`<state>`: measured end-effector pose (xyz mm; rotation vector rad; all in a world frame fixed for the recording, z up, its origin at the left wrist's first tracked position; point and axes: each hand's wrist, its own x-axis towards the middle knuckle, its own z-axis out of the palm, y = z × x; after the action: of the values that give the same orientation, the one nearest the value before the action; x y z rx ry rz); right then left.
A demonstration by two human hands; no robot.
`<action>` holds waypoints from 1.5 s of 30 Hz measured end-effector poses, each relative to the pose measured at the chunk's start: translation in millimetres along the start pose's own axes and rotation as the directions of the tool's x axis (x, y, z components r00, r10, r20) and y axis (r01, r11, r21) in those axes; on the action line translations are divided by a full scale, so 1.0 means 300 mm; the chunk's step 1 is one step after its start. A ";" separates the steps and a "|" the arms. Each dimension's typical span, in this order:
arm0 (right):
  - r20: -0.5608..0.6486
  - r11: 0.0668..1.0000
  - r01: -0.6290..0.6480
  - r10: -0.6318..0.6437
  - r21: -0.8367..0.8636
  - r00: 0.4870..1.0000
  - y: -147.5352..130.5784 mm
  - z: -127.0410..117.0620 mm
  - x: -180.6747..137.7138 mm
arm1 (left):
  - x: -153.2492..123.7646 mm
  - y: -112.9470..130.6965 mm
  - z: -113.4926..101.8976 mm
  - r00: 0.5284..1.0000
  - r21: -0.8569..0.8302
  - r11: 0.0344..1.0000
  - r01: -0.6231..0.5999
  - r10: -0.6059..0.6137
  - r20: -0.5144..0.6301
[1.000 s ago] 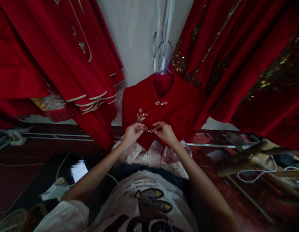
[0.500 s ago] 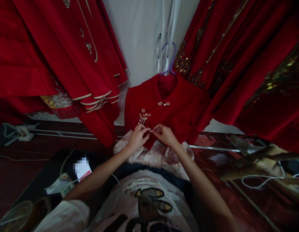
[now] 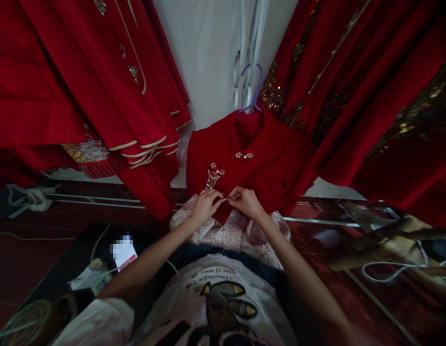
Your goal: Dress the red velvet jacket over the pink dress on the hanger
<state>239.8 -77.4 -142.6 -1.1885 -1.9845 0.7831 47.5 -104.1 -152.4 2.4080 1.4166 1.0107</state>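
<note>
A red jacket (image 3: pixel 277 163) hangs in front of me on a purple hanger (image 3: pixel 256 96). Across its neckline sits a jewelled clasp (image 3: pixel 244 155), and a beaded brooch with dangling strands (image 3: pixel 213 175) is on the chest at the left. Lower on the jacket's front, my left hand (image 3: pixel 207 205) pinches one side of a second small jewelled clasp (image 3: pixel 226 198). My right hand (image 3: pixel 246 201) pinches its other side, with the fingertips of both hands almost meeting. Most of this clasp is hidden by my fingers. Below the jacket, a pale pink patterned fabric (image 3: pixel 237 235) covers my lap.
Red garments (image 3: pixel 136 120) with gold piping hang at the left, and sequinned red garments (image 3: pixel 353 105) at the right. A black surface at lower left bears a white-and-red card (image 3: pixel 125 253). Wooden pieces and a white cord (image 3: pixel 385 278) lie at lower right.
My hands have shifted down very slightly, and the fingertips have drawn closer together over the small clasp, covering more of it. The jacket hangs as before.
</note>
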 end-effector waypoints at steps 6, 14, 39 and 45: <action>0.013 0.997 -0.005 0.004 0.071 1.000 -0.017 -0.018 -0.001 | 0.002 -0.003 0.027 0.984 -0.318 0.935 0.157 -0.176 -0.034; 0.036 0.992 -0.006 0.001 0.125 0.999 -0.031 -0.044 0.000 | 0.004 0.011 0.031 0.967 -0.387 0.899 0.206 -0.249 -0.062; 0.199 0.984 -0.005 -0.031 0.176 0.980 -0.045 -0.214 -0.015 | 0.402 -0.041 -0.348 0.870 0.087 0.888 -0.452 0.416 0.265; 0.214 0.986 -0.010 -0.027 0.167 0.977 -0.055 -0.214 -0.018 | 0.451 0.013 -0.342 0.879 -0.025 0.924 -0.381 0.370 0.302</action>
<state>284.7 -79.4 -93.8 -1.0329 -2.0478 1.0911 28.9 -13.3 -10.0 2.7831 0.8903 0.6414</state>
